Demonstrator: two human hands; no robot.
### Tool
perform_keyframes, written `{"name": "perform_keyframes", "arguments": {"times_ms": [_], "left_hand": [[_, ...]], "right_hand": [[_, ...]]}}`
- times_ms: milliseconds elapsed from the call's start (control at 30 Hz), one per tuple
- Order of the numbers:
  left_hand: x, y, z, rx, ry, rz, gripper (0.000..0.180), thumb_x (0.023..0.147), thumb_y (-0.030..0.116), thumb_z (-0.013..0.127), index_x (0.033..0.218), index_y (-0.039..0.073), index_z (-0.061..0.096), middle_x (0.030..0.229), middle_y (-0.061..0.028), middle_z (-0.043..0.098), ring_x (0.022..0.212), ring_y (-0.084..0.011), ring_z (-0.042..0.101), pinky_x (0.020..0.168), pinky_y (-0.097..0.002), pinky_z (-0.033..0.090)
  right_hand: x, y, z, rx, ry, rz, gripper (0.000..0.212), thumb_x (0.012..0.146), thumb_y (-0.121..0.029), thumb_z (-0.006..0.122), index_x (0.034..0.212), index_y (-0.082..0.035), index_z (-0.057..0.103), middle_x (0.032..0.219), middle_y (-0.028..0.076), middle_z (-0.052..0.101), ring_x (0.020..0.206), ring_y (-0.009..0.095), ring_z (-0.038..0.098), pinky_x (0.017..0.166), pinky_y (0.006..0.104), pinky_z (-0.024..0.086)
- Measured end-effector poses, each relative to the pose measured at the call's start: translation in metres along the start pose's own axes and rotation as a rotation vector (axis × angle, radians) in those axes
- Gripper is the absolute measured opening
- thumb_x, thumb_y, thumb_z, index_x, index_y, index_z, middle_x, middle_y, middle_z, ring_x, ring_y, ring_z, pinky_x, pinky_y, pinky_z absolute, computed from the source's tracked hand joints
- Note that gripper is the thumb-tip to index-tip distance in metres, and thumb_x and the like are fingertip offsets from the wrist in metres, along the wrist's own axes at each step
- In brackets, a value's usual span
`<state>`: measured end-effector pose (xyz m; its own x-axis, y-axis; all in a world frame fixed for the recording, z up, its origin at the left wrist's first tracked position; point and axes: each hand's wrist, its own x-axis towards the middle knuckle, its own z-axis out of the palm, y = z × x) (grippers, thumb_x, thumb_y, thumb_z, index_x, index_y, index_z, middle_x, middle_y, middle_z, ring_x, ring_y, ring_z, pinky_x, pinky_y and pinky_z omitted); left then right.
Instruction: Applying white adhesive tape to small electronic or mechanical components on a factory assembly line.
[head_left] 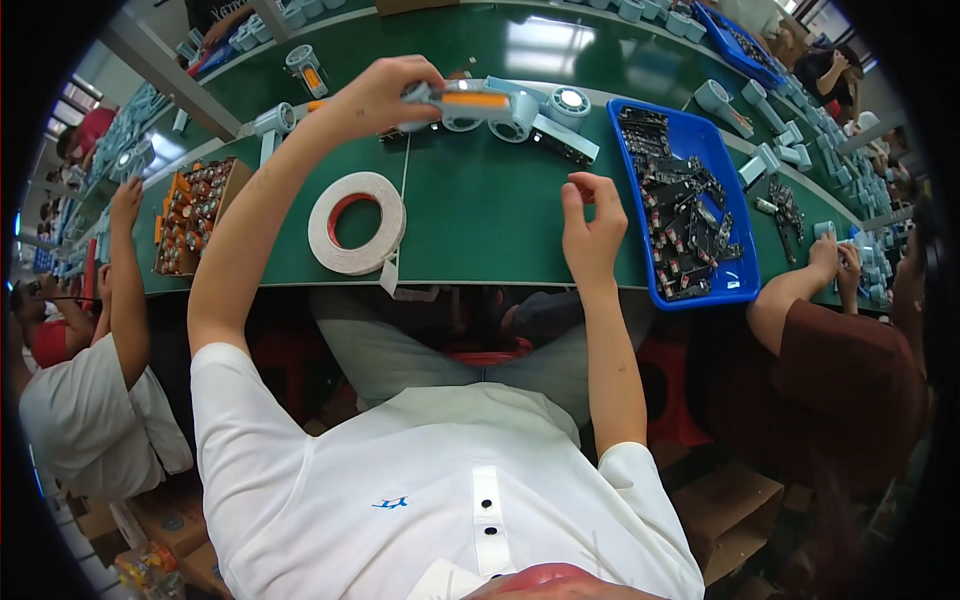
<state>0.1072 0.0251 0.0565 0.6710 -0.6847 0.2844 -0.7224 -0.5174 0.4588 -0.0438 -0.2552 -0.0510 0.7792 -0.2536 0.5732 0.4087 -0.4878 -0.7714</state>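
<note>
White shirt [400,440] is filling the near part, legs [375,340] are showing under the table edge. Green table [480,220] is spreading out past them. Tape roll [384,232] is lying flat near the edge, its loose end hanging toward the person. Right hand [595,225] is hovering over the table right of the tape, half open, fingers curling loosely, thumb standing apart, holding nothing visible. Blue tray [738,275] is sitting just right of that hand, long side running away from the person, black boards [690,215] heaping up inside. Carton [238,185] is standing at the left, holding orange and copper-coloured parts [190,215]. One co-worker is sitting on each side.

Farther out, left hand [385,90] is closing on the left end of a light-blue unit [475,101], fingers and thumb gripping it. Unit is sitting over the far half of the table, in front of the other units [568,105]; long axis is running left to right, about level, free end pointing right toward the tray, orange strip lying along its length and facing the person. Blur and overlap are hiding whether it is touching those units. One more, the upright unit [305,68], is standing beyond, to the left
</note>
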Motion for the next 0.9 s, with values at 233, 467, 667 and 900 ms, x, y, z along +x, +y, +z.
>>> {"name": "perform_keyframes", "arguments": {"times_ms": [233, 467, 667, 900], "left_hand": [[0.041, -0.178, 0.001, 0.435, 0.087, -0.384, 0.038, 0.078, 0.035, 0.077, 0.101, 0.006, 0.072, 0.106, -0.0148, 0.068, 0.088, -0.0328, 0.065, 0.082, -0.0393, 0.053], [0.050, -0.178, -0.011, 0.322, 0.392, -0.207, 0.026, 0.092, 0.027, 0.069, 0.097, 0.003, 0.071, 0.094, -0.0120, 0.070, 0.077, -0.0256, 0.062, 0.072, -0.0356, 0.051], [0.013, -0.085, -0.045, 0.296, -0.131, -0.210, 0.023, 0.094, 0.021, 0.069, 0.086, -0.001, 0.068, 0.067, -0.0039, 0.059, 0.057, -0.0147, 0.046, 0.058, -0.0288, 0.043], [-0.010, -0.043, 0.022, 0.339, -0.231, -0.200, 0.042, 0.089, 0.032, 0.074, 0.115, 0.001, 0.064, 0.110, -0.0107, 0.066, 0.091, -0.0260, 0.061, 0.082, -0.0363, 0.051]], "right_hand": [[0.004, 0.007, 0.023, -0.312, -0.114, -0.339, 0.025, 0.083, -0.007, 0.070, 0.107, -0.006, 0.064, 0.099, 0.008, 0.065, 0.087, 0.027, 0.060, 0.082, 0.0357, 0.048], [0.000, 0.016, 0.020, -0.347, -0.155, -0.249, 0.026, 0.082, -0.008, 0.070, 0.106, -0.007, 0.063, 0.102, 0.007, 0.064, 0.089, 0.028, 0.059, 0.083, 0.0373, 0.047], [0.000, 0.016, 0.021, -0.411, -0.195, -0.226, 0.023, 0.082, -0.008, 0.070, 0.104, -0.007, 0.064, 0.103, 0.007, 0.066, 0.091, 0.027, 0.060, 0.084, 0.0368, 0.047], [0.002, 0.013, 0.023, -0.441, -0.213, -0.256, 0.023, 0.082, -0.011, 0.071, 0.104, -0.007, 0.064, 0.104, 0.007, 0.064, 0.092, 0.027, 0.058, 0.085, 0.0376, 0.046]]}}
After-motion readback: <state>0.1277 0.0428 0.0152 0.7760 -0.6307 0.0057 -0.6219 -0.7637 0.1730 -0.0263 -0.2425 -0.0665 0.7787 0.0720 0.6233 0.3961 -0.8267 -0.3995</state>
